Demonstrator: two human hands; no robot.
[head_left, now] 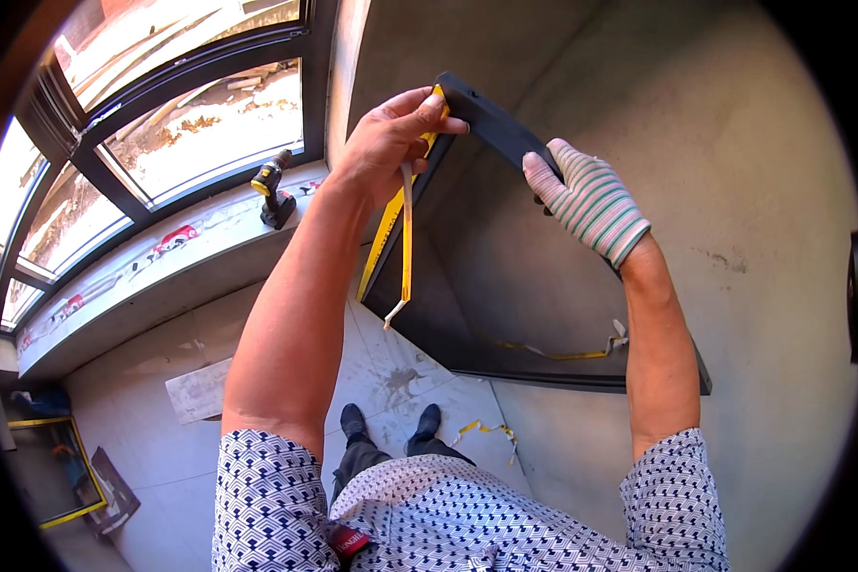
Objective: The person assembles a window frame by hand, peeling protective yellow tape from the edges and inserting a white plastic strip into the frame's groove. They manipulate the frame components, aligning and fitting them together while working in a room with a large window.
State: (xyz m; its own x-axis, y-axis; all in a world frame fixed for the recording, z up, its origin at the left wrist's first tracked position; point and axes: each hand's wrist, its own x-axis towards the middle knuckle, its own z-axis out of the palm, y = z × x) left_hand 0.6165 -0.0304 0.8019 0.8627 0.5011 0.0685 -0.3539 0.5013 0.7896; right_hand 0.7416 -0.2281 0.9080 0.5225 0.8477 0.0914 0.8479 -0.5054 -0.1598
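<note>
A dark window screen frame (494,122) is held up tilted before me, its grey mesh (534,276) stretched between the bars. My bare left hand (388,143) is closed at the upper corner, pinching yellow protective tape beside the frame. One loose strip of that yellow tape (407,250) dangles below the fingers, while more yellow lines the left bar. My right hand (589,202), in a striped knit glove, grips the upper bar to the right of that corner. The glove hides the part of the bar beneath it. Another loose yellow strip (572,356) hangs along the lower bar.
A cordless drill (273,189) stands on the window sill (195,250) to the left. A yellow-edged screen (62,472) lies at lower left, near a board (198,391). Peeled tape (491,431) lies on the tiled floor by my feet. A grey wall (763,276) rises on the right.
</note>
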